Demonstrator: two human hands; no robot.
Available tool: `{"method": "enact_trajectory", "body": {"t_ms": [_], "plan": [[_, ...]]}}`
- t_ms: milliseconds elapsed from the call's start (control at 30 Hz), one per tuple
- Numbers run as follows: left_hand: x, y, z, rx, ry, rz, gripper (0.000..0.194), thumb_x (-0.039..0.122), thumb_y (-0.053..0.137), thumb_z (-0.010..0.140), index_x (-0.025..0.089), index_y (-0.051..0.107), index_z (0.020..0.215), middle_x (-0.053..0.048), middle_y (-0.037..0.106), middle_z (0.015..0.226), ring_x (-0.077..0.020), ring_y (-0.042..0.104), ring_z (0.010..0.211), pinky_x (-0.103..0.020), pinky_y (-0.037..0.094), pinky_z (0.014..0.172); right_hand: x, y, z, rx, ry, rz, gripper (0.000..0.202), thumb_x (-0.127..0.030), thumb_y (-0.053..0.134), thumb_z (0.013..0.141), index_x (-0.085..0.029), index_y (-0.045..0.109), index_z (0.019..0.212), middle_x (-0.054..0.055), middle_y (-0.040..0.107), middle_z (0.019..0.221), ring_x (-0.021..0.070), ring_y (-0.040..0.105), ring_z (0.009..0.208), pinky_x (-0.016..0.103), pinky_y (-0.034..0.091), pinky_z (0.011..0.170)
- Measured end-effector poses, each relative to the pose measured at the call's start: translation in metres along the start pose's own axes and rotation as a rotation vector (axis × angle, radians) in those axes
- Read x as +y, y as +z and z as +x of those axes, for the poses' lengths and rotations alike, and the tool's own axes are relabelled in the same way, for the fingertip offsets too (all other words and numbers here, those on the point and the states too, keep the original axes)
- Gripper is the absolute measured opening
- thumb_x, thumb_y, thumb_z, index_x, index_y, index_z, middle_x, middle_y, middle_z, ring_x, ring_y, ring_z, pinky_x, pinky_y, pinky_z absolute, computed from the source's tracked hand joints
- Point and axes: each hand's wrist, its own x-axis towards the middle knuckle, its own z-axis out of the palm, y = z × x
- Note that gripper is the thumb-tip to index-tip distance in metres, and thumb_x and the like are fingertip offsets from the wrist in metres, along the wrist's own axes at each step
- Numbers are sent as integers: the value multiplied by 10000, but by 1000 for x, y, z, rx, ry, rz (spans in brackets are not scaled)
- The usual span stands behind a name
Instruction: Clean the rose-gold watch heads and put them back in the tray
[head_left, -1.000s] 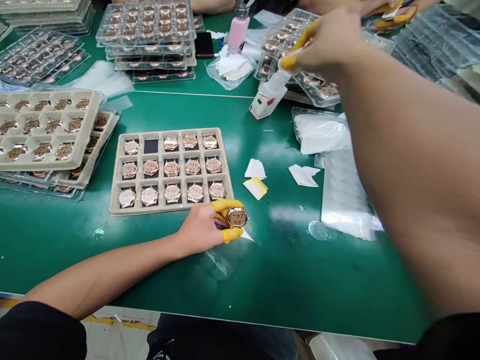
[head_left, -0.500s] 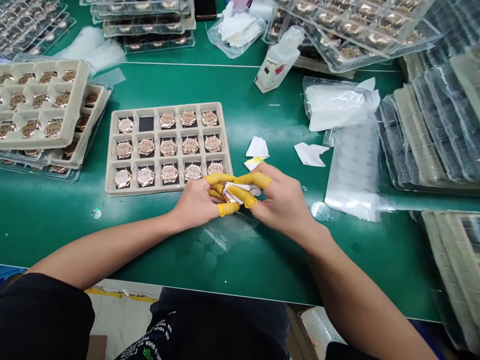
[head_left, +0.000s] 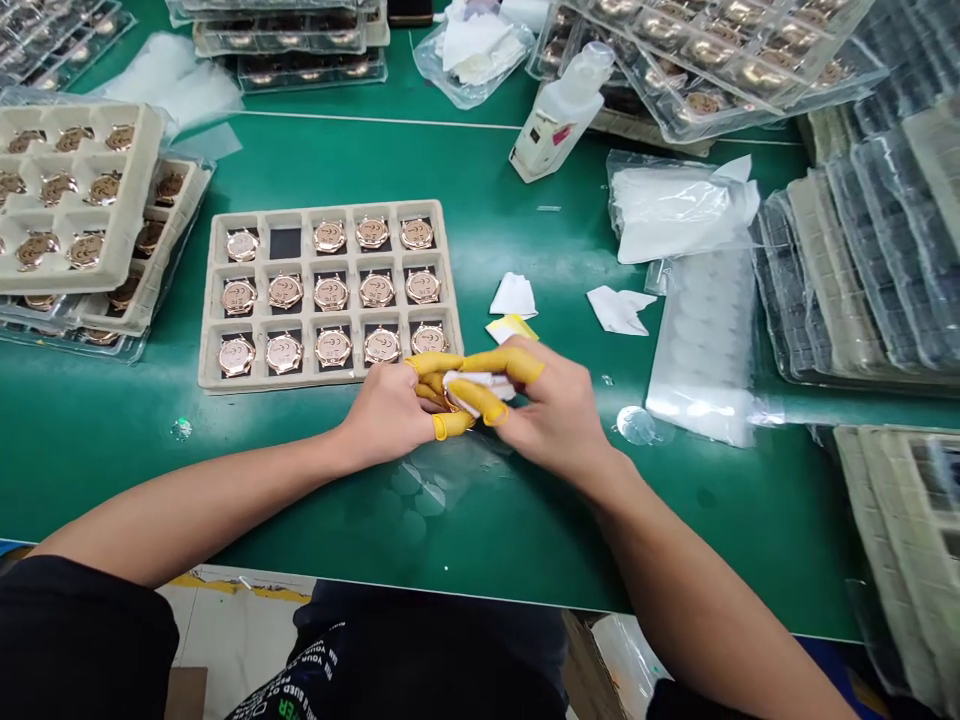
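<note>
My left hand (head_left: 394, 410), with yellow finger cots on its fingers, is closed around a rose-gold watch case (head_left: 450, 392), mostly hidden by the fingers. My right hand (head_left: 544, 400), also in yellow finger cots, pinches a folded white wipe (head_left: 474, 388) and presses it against the case. Just beyond the left hand lies a beige tray (head_left: 205, 340) of rose-gold watch cases, backs up, on dark pads. One compartment (head_left: 286, 243) in its far row shows only the dark pad. Clear round films (head_left: 420, 500) lie below the hands.
Filled trays are stacked at left (head_left: 139, 240) and at the back. A white plastic bottle (head_left: 559, 120) stands behind the hands. Crumpled wipes (head_left: 619, 308), a yellow-stained wipe (head_left: 512, 327) and a bag of wipes (head_left: 667, 210) lie to the right. Tray stacks (head_left: 832, 270) line the right side.
The wipe has shifted slightly against the watch case, and its folds look different. Both hands stay together in nearly the same place. The view has moved a little.
</note>
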Motion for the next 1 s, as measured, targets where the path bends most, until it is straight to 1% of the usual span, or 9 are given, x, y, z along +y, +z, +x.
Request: {"method": "enact_trajectory", "body": {"t_ms": [100, 200, 300, 433, 567, 667, 800, 900, 1000], "plan": [[1, 1, 0, 31, -9, -3, 620, 164, 865, 633, 145, 726, 1236, -28, 793, 862, -150, 771, 735, -249, 671, 718, 2, 2, 0, 42, 17, -7, 21, -221, 727, 907, -231, 726, 925, 16, 604, 757, 141, 560, 666, 288, 419, 571], [1, 0, -1, 9, 2, 29, 621, 150, 864, 625, 155, 738, 1233, -38, 807, 927, -162, 785, 798, -263, 680, 775, 3, 6, 0, 26, -38, 36, 34, -209, 719, 907, -223, 718, 939, 17, 617, 773, 133, 562, 658, 281, 415, 558], [0, -1, 0, 22, 2, 47, 614, 168, 861, 645, 162, 736, 1246, -26, 799, 908, -151, 781, 777, -249, 676, 758, 5, 9, 0, 73, -3, 6, 40, -223, 743, 904, -213, 705, 897, 9, 602, 757, 124, 544, 652, 277, 407, 568], [0, -1, 0, 19, -9, 8, 618, 140, 865, 615, 151, 742, 1221, -39, 805, 932, -154, 785, 790, -236, 674, 758, 6, 9, -1, 39, -49, 63, 32, -211, 712, 913, -221, 730, 938, 15, 612, 779, 131, 565, 675, 276, 421, 577], [-2, -1, 0, 35, 9, 24, 597, 157, 865, 634, 160, 747, 1219, -37, 803, 910, -156, 780, 778, -247, 678, 744, 2, 10, -1, 33, 62, 8, 82, -286, 696, 932, -222, 728, 891, 27, 606, 763, 150, 561, 675, 302, 425, 586], [-3, -1, 0, 29, 20, 36, 610, 162, 875, 627, 161, 746, 1223, -42, 807, 919, -170, 786, 797, -271, 687, 762, 3, 11, 0, -18, 58, 19, 127, -335, 673, 945, -231, 736, 911, 30, 627, 768, 155, 572, 667, 309, 434, 581], [-3, -2, 0, 75, 69, 61, 601, 207, 887, 665, 181, 737, 1247, -48, 810, 968, -167, 790, 838, -285, 692, 814, 19, -7, 2, 44, 175, -203, 144, -363, 694, 941, -231, 737, 901, 62, 666, 844, 197, 584, 778, 349, 466, 688], [-2, -2, -1, 118, 133, 66, 584, 261, 894, 696, 204, 732, 1255, -51, 814, 1044, -183, 796, 954, -318, 683, 926, 26, -28, -3, 0, 204, -245, 173, -354, 714, 923, -257, 747, 1062, 88, 702, 998, 256, 588, 948, 429, 494, 843], [-2, -2, -1, 110, 216, 74, 562, 287, 901, 704, 198, 734, 1233, -54, 815, 1074, -196, 800, 1002, -323, 676, 957, 17, -32, -8, -100, 233, -64, 381, -322, 722, 913, -289, 677, 1290, 82, 725, 1142, 273, 619, 1082, 474, 501, 945]]}}
